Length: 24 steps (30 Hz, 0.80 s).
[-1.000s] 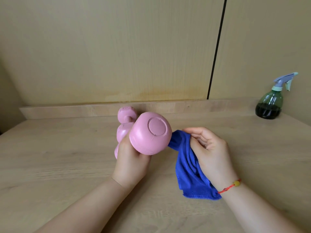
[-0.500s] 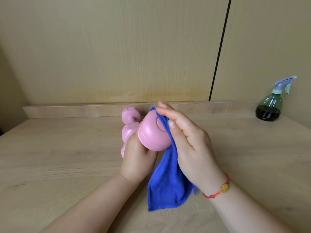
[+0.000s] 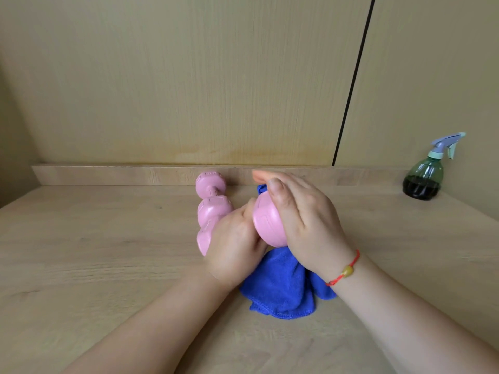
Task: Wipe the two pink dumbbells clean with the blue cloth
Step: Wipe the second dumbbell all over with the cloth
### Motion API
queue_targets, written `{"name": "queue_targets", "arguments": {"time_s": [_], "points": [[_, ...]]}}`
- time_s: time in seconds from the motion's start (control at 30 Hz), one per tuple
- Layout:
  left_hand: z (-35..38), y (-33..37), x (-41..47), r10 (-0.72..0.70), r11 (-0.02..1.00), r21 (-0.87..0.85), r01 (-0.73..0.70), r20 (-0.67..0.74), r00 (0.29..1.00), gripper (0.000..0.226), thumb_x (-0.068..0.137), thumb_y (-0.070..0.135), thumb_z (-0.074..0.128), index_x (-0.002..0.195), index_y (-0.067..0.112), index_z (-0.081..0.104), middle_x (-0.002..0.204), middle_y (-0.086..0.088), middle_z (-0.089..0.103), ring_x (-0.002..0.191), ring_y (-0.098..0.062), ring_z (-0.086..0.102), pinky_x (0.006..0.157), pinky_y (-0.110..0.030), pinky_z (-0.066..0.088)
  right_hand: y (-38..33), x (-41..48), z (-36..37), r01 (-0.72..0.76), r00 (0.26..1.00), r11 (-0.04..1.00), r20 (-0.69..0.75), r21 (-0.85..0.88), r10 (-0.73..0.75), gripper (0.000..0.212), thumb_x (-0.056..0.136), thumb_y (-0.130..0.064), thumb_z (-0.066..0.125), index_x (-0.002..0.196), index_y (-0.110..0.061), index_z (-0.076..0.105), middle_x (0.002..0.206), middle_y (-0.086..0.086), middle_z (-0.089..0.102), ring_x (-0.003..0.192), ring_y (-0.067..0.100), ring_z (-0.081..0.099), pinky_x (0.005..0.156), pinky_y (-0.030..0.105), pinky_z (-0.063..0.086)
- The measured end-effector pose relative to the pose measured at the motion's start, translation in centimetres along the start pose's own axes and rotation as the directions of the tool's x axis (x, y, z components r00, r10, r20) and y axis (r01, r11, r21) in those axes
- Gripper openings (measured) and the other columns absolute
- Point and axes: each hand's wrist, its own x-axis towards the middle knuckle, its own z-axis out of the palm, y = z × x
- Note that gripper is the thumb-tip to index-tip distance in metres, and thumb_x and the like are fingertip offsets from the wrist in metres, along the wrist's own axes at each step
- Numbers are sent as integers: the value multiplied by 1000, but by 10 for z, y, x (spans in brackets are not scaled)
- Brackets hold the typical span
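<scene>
Above a wooden table (image 3: 108,252), left hand (image 3: 233,247) grips a pink dumbbell (image 3: 266,225) while right hand (image 3: 305,220) cups blue cloth (image 3: 280,287) over its head.

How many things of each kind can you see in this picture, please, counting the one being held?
Pink dumbbells: 2 (held dumbbell, resting dumbbell)
Blue cloth: 1
Green spray bottle: 1
Total: 4
</scene>
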Motion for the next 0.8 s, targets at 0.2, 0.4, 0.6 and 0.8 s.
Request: {"name": "queue_targets", "arguments": {"time_s": [0.2, 0.4, 0.6, 0.8], "points": [[5, -4, 1, 54, 999, -8, -53, 42, 998, 21, 88, 32, 36, 82, 18, 51, 71, 8, 52, 64, -12, 51, 55, -27, 33, 5, -14, 8, 62, 995, 989, -70, -131, -71, 61, 103, -49, 19, 136, -11, 54, 134, 1, 60, 124, 14, 54, 118, 33, 26], [8, 0, 1, 69, 988, 137, -70, 13, 998, 9, 78, 15, 49, 70, 15, 47, 59, 3, 51, 50, -17, 51, 46, -27, 27, 10, -27, 23, -1, 975, 979, -218, -205, -45, 40, 102, -22, 34, 132, -8, 56, 134, 2, 60, 129, 17, 51, 116, 37, 30], [15, -6, -2, 98, 977, 177, -118, 119, 988, 4, 79, 18, 47, 76, 16, 48, 64, 2, 49, 52, -21, 49, 45, -31, 28, 16, -43, 26, 55, 973, 992, -217, -112, -79, 41, 97, -5, 34, 131, -8, 56, 136, -1, 58, 134, 17, 46, 115, 44, 30], [15, -13, -4, 130, 980, 140, -142, 92, 987, 20, 84, 27, 45, 79, 9, 51, 65, 1, 50, 52, -20, 44, 42, -31, 28, 19, -25, 4, -123, 989, 984, 95, 129, 111, 57, 99, -49, 24, 139, -18, 50, 145, -9, 50, 141, 3, 34, 120, 36, 21]]}}
